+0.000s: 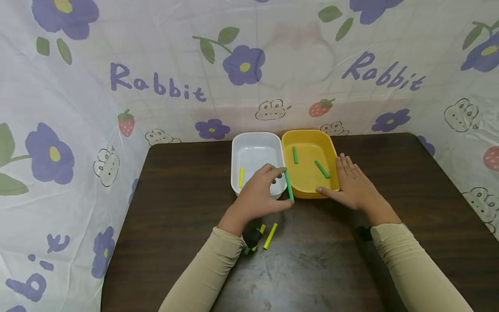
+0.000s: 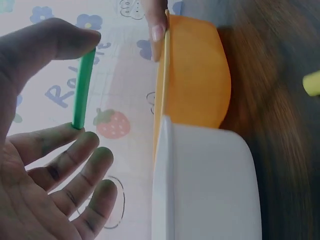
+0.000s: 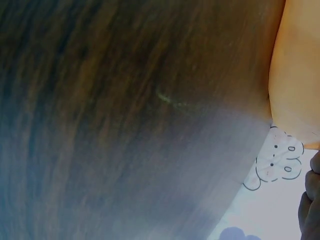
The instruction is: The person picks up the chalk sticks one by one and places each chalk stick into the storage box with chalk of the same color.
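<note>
My left hand point(image 1: 257, 190) pinches a green stick point(image 1: 289, 185) by its two ends, between thumb and index finger, above where the two tubs meet. In the left wrist view that stick point(image 2: 84, 90) stands clear of both rims, the other fingers loosely bent. My right hand point(image 1: 358, 188) rests on the yellow tub point(image 1: 308, 194), fingers straight along its right side and thumb over the near corner. Two green sticks, one upper point(image 1: 295, 154) and one lower point(image 1: 322, 169), lie inside it. A yellow stick point(image 1: 241, 177) lies in the white tub point(image 1: 257, 138), partly behind my left hand.
On the dark wooden table point(image 1: 312, 268), a yellow stick point(image 1: 270, 236) lies in front of the tubs. Beside it are more yellow and green sticks, partly covered by the black wrist camera point(image 1: 252, 237). A printed cloth point(image 1: 163, 43) hangs behind the table.
</note>
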The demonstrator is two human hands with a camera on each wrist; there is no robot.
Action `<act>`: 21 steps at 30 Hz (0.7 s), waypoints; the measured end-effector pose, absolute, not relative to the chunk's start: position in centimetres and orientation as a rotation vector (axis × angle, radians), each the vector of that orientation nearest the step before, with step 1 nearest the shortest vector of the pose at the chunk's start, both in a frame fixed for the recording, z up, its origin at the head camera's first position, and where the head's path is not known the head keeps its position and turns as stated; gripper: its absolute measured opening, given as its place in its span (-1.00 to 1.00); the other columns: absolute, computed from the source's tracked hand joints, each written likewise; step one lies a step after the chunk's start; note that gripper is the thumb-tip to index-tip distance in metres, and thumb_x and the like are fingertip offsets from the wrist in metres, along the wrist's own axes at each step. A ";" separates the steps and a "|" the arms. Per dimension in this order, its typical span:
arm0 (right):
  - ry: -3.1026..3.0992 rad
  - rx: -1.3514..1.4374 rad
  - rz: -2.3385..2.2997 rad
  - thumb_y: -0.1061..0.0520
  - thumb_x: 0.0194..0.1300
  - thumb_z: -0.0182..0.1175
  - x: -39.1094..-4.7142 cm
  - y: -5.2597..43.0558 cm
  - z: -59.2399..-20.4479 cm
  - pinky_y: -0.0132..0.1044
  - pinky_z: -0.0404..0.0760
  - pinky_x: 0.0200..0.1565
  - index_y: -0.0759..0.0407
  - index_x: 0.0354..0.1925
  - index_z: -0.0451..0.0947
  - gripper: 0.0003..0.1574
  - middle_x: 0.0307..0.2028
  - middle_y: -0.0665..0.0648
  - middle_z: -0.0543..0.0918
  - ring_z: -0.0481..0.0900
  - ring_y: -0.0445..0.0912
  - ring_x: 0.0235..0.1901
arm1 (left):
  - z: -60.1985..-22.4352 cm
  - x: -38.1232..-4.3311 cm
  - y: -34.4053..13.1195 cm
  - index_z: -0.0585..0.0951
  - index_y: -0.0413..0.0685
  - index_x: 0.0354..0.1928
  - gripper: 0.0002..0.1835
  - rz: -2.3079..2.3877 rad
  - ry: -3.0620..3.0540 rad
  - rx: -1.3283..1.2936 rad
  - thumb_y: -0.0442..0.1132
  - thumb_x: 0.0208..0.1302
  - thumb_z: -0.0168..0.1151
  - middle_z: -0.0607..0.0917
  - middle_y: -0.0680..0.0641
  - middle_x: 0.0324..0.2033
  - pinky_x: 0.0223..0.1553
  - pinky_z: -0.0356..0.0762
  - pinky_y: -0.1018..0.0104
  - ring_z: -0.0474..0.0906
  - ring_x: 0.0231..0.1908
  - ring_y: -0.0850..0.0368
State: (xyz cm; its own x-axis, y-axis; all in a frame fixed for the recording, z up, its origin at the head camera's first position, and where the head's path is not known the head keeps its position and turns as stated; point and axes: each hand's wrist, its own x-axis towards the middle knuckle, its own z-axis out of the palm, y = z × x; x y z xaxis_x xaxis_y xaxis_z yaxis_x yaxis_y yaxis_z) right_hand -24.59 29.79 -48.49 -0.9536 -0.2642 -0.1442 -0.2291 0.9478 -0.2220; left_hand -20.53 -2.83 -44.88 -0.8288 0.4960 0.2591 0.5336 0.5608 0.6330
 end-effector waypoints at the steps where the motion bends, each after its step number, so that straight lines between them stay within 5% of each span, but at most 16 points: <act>1: 2.930 -0.373 -0.301 -0.73 0.37 -0.12 -24.6 29.7 -48.5 0.32 -0.20 0.63 0.35 0.68 -0.50 0.59 0.69 0.40 -0.42 -0.34 0.33 0.69 | -44.9 -20.6 -2.6 0.50 -0.07 0.49 -0.11 -1.123 -2.732 -0.895 0.12 0.15 0.55 0.61 -0.07 0.15 -0.03 0.60 0.22 0.58 0.01 0.03; 21: 2.918 -0.360 -0.276 -0.73 0.38 -0.14 -24.5 29.6 -48.2 0.31 -0.20 0.63 0.37 0.67 -0.50 0.58 0.68 0.41 -0.41 -0.32 0.34 0.69 | -45.7 -23.2 0.9 0.51 -0.18 0.48 -0.07 -0.974 -2.791 -0.777 0.15 0.12 0.53 0.64 -0.09 -0.01 -0.16 0.52 0.33 0.48 -0.18 0.15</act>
